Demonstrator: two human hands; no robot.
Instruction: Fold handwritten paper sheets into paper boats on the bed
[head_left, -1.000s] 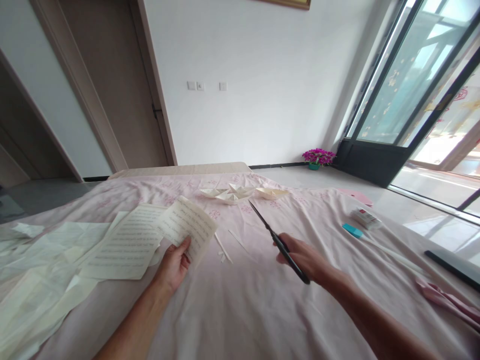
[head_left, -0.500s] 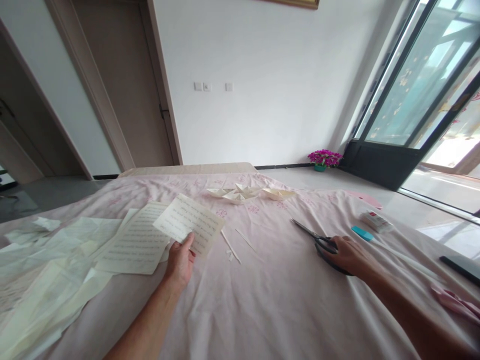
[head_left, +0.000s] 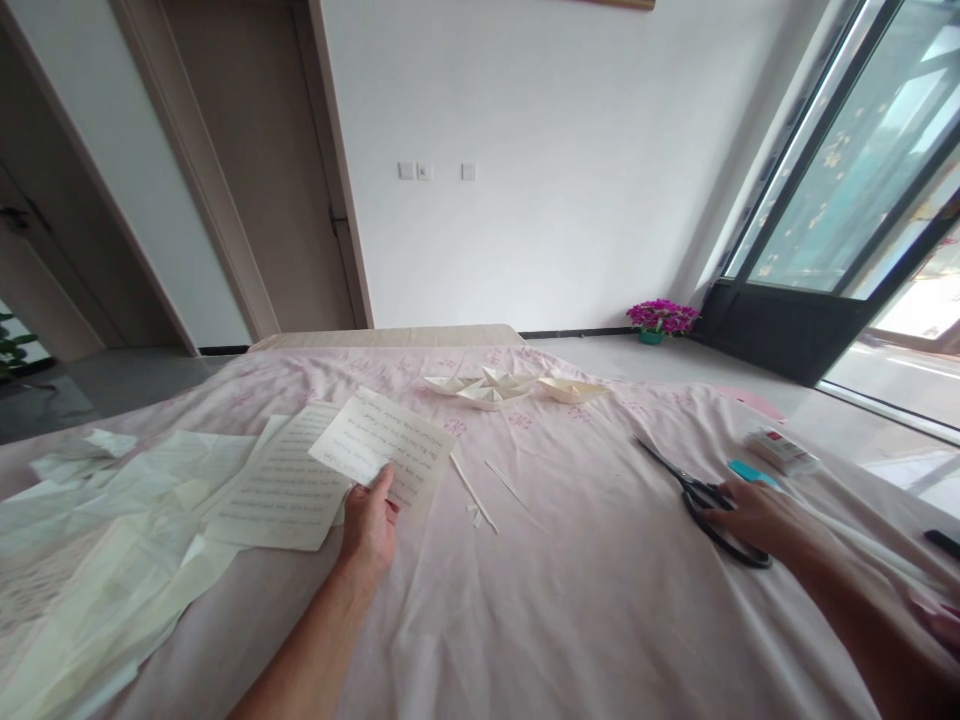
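My left hand (head_left: 371, 520) pinches a square sheet of handwritten paper (head_left: 386, 445) between thumb and fingers, just above the cloth. Part of that sheet overlaps a pile of written papers (head_left: 274, 490) on the left. Over on the right, my right hand (head_left: 754, 515) is at the handles of black-handled scissors (head_left: 694, 492), its fingers on the upper loop. The scissors lie low over the cloth, blades pointing away and to the left. Thin paper strips (head_left: 474, 492) rest between my hands. Several folded paper boats (head_left: 495, 397) stand farther back.
A pink cloth (head_left: 525, 620) covers the table. Beyond my right hand are a teal object (head_left: 750, 472) and a small white box (head_left: 780, 450). A dark object (head_left: 943, 543) is at the right edge. Crumpled pale sheets (head_left: 142, 560) spread over the left side.
My right hand and the scissors have shifted right across the cloth. My left hand still holds the sheet in nearly the same place. The whole view has turned slightly left.
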